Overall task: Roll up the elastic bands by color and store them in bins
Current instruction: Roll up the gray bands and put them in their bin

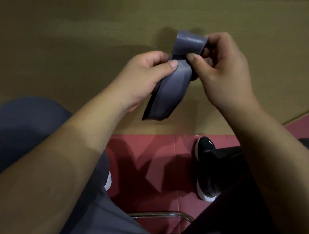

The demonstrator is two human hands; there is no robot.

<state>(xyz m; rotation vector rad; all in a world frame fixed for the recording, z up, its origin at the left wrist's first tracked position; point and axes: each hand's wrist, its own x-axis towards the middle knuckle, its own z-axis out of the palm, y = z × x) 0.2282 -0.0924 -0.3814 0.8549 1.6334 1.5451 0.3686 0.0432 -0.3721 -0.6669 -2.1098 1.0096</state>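
The person sits with one grey band (171, 88) held up between both hands, in front of a wooden panel (60, 42). The left hand (145, 77) has its fingers curled round the band's flat tail, with the thumb (172, 64) pressing on the top face. The loose end hangs down past that hand's palm. The right hand (224, 71) pinches the other end. Its thumb (193, 59) sits just beside the left thumb, and the fingers behind it are bent in against a wide loop (189, 44) that stands above both thumbs. Neither hand is slack; both are closed on the band.

From where I stand the rolling looks barely begun. There is a single loose turn at the top, and most of the length lies unrolled below the thumbs. I'd judge the whole tail has to be wound in before this one is done. No bin is in sight, nor any other band, so I cannot tell how many are rolled or stored. Below the hands I see a red floor (155, 147) and a black shoe (205, 164).
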